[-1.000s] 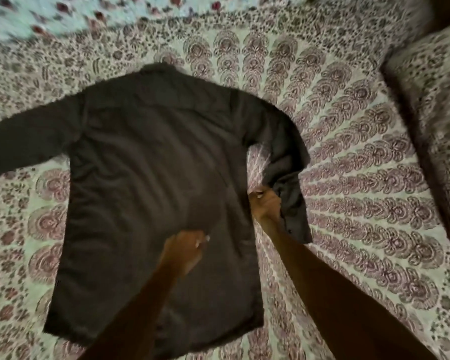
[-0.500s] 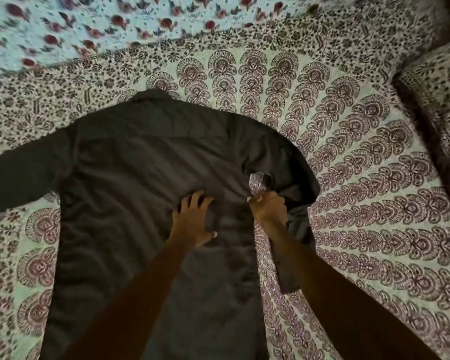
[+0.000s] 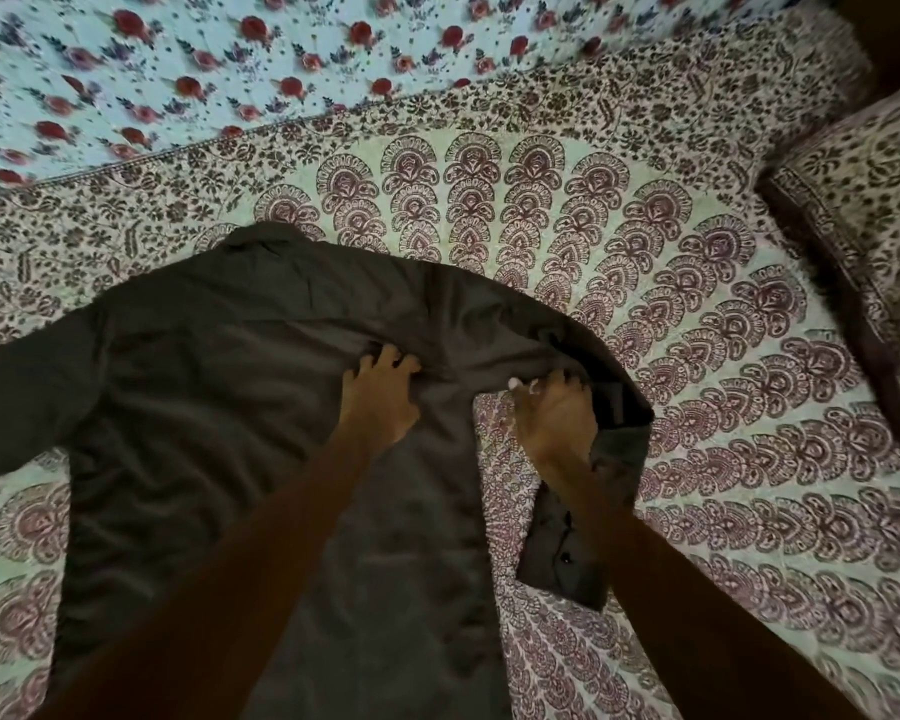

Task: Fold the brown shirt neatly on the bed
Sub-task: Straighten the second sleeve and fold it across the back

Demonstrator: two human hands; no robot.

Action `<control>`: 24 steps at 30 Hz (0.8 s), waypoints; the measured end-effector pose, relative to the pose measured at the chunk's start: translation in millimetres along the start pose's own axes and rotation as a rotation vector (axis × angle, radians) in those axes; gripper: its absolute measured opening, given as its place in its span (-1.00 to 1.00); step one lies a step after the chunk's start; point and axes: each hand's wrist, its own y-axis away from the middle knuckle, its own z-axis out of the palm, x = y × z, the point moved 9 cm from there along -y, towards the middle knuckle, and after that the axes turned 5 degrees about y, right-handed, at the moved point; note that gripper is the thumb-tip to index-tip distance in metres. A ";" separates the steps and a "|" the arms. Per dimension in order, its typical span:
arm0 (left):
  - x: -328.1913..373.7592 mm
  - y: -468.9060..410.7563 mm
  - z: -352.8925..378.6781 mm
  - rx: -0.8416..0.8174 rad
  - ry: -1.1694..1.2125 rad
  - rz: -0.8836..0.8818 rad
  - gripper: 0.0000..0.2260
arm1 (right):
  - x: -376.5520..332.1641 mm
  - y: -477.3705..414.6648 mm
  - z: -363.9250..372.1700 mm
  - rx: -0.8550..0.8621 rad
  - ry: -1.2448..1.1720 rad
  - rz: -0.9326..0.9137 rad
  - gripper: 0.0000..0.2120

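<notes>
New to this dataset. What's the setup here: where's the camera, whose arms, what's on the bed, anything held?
No machine: a person works with two bare hands. The one picture comes from a wide-angle camera on their head, looking forward and down. A dark brown long-sleeved shirt lies spread on a bed sheet printed with maroon paisley fans. The left hand bunches the shirt's cloth beside the sleeve seam; the right hand grips the sleeve, which is doubled back beside the body. Beyond lie a pale blue cloth with red roses and, at right, what looks like a matching pillow.
</notes>
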 end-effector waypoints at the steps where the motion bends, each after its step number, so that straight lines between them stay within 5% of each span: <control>1: 6.7 -1.0 -6.9 0.067 -0.011 0.002 -0.55 | 6.0 5.0 -7.4 0.031 0.035 -0.058 -0.57; 4: 35.8 -3.1 -19.4 0.240 0.024 0.079 -0.60 | 42.9 19.2 -30.7 0.168 0.225 -0.055 -0.62; 9: 116.5 -6.5 -18.9 0.367 0.095 0.349 -0.69 | 124.9 50.0 -27.9 0.076 0.198 0.338 -0.23; 13: 161.5 -17.6 -3.9 0.310 0.053 0.421 -0.68 | 144.5 82.3 -10.7 -0.036 0.191 0.443 -0.24; 19: 179.3 -45.3 12.1 0.080 -0.039 0.327 -0.69 | 148.9 109.7 -10.6 0.057 0.007 0.578 -0.56; 24: 187.8 -50.1 20.3 -0.120 -0.075 0.270 -0.47 | 173.2 113.0 -3.1 -0.062 0.073 0.590 -0.66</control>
